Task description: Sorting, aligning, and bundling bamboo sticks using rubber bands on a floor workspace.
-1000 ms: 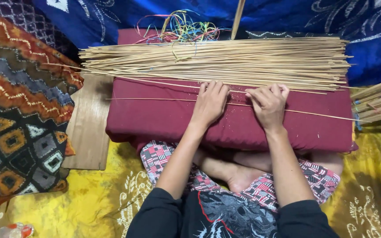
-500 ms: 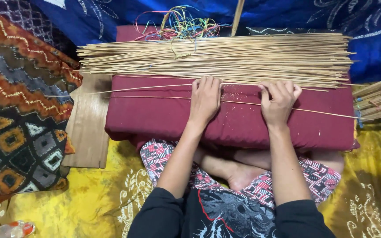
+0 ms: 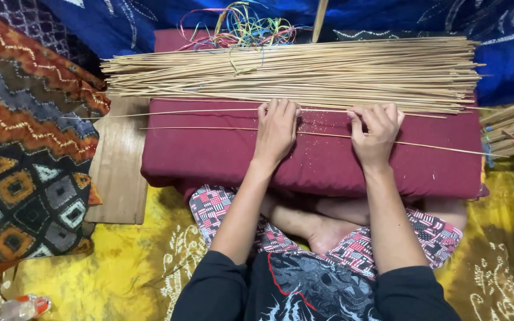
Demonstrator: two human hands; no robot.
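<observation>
The person sits cross-legged with a maroon cushion laid across the lap as the work surface. A single thin stick, pale tan, straight and very slender, lies lengthwise across the middle of the cushion, running from near its left edge past its right edge. A second loose stick lies parallel just beyond it, toward the far edge.

The left hand lies palm down on the thin stick, fingers flat and unclenched, pressing it against the cushion. The right hand lies likewise palm down over the same stick, fingers slightly curled; whether they pinch it cannot be told.

Along the far edge of the cushion lies a large bundle of like sticks, piled lengthwise and overhanging both ends. Fine pale specks dot the cushion between the hands.

Beyond the bundle lies a tangle of coloured threads. A wooden board lies just beside the cushion's left edge. More sticks lie off the right edge. No container is seen.
</observation>
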